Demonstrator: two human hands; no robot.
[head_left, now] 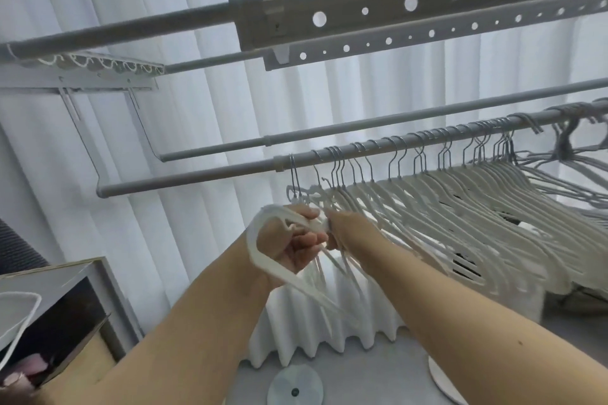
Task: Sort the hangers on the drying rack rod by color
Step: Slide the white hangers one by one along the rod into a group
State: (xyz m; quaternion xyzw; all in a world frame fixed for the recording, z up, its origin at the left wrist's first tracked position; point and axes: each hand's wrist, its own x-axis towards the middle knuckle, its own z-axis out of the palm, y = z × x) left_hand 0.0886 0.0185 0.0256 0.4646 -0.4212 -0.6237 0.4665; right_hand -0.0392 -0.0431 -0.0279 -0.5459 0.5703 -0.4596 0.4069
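A long row of white hangers (460,207) hangs by metal hooks from the grey drying rack rod (204,179). Grey hangers (569,161) bunch at the rod's far right end. My left hand (289,243) grips a white hanger (260,260) at the row's left end, fingers curled round its shoulder. My right hand (342,223) reaches in among the leftmost white hangers; its fingers are hidden behind my left hand and the hangers.
More grey rods (296,138) and a perforated rack beam (411,6) run overhead. White curtains (197,102) hang behind. A mirror or cabinet (65,306) stands at lower left. Round bases (294,386) sit on the grey floor.
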